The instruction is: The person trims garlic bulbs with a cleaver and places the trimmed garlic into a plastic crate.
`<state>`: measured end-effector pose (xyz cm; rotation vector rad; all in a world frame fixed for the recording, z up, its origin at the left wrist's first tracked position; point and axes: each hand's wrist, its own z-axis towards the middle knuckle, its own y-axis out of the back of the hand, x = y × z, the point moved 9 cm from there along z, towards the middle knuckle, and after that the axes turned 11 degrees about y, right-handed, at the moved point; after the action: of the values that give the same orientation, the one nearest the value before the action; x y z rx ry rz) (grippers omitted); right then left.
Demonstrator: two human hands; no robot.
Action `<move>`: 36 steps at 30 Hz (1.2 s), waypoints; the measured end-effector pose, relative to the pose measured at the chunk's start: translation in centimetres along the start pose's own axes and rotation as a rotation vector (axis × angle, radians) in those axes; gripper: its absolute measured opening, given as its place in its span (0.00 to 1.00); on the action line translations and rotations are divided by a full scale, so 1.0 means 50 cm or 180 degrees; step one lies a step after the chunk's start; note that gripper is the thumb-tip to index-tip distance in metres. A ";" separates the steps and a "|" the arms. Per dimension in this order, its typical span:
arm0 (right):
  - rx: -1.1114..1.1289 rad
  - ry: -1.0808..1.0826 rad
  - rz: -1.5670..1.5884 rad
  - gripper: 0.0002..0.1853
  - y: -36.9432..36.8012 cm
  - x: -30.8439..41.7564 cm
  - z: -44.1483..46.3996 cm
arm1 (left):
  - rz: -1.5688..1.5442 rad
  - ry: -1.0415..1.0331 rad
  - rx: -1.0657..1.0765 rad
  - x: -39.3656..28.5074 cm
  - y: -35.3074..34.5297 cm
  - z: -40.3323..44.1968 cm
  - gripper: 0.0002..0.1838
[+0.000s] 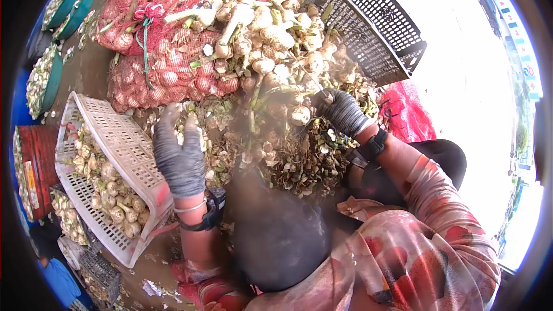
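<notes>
My left hand, in a grey work glove, is open with its fingers apart. It hangs over the peelings beside the white crate and holds no bulb. My right hand, gloved the same way, is closed at the right edge of the garlic pile. A thin, pale, blade-like piece sticks up from its fingers, apparently a small knife; its handle is hidden in the fist. In front of both hands lies a heap of garlic bulbs with long stems. A loose garlic bulb lies just left of my right hand.
Red mesh sacks full of garlic stand at the back left. A black crate is tipped at the back right. Trimmed bulbs fill part of the white crate. Peelings cover the ground; green tubs stand far left.
</notes>
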<state>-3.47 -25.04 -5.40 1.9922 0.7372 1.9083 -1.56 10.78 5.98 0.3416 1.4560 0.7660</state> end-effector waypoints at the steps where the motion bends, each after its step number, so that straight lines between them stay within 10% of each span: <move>1: -0.0097 -0.0274 0.0497 0.19 -0.005 -0.020 -0.007 | -0.0485 0.0463 0.0721 0.013 -0.118 0.016 0.24; 9: -0.0241 -0.0006 0.0574 0.14 0.012 -0.015 -0.006 | 0.1097 0.1305 0.1570 -0.015 -0.462 0.102 0.35; 12: 0.0011 -0.0262 0.0022 0.17 0.000 -0.030 -0.004 | 0.0785 0.1282 0.1372 0.018 -0.469 0.102 0.27; 15: 0.0426 -0.0062 -0.1231 0.17 0.005 0.052 0.018 | -0.1909 0.1684 0.1873 0.075 -0.485 0.063 0.20; 18: 0.0616 0.0820 -0.1403 0.13 -0.022 0.145 0.023 | -0.2499 0.1186 0.2081 0.093 -0.409 -0.001 0.25; 20: 0.0865 0.1036 -0.1521 0.12 -0.056 0.186 0.020 | -0.0295 -0.0846 0.1587 0.058 -0.332 -0.054 0.39; 23: 0.1190 0.1260 -0.1661 0.11 -0.101 0.226 0.012 | -0.1419 0.0281 0.2139 0.101 -0.302 -0.099 0.46; 27: 0.1349 0.1346 -0.1609 0.12 -0.145 0.248 0.001 | -0.0584 -0.0559 0.1612 0.048 -0.216 -0.125 0.49; 29: 0.1482 0.1163 -0.1647 0.14 -0.158 0.242 -0.004 | -0.1817 0.0367 0.1482 0.099 -0.215 -0.129 0.46; 31: 0.1502 0.1102 -0.1685 0.14 -0.171 0.219 -0.006 | 0.0235 -0.1450 0.0943 0.051 -0.184 -0.169 0.35; 35: 0.1246 0.1423 -0.1560 0.15 -0.181 0.147 0.002 | -0.0630 -0.0895 0.1419 -0.001 -0.144 -0.153 0.24; 36: 0.1041 0.0737 -0.1656 0.14 -0.155 0.068 0.030 | -0.1530 0.0146 0.1484 -0.021 -0.127 -0.129 0.25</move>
<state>-3.30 -16.57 -6.82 1.5282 1.5413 1.7879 -6.08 3.96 1.92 0.3071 1.6686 0.0431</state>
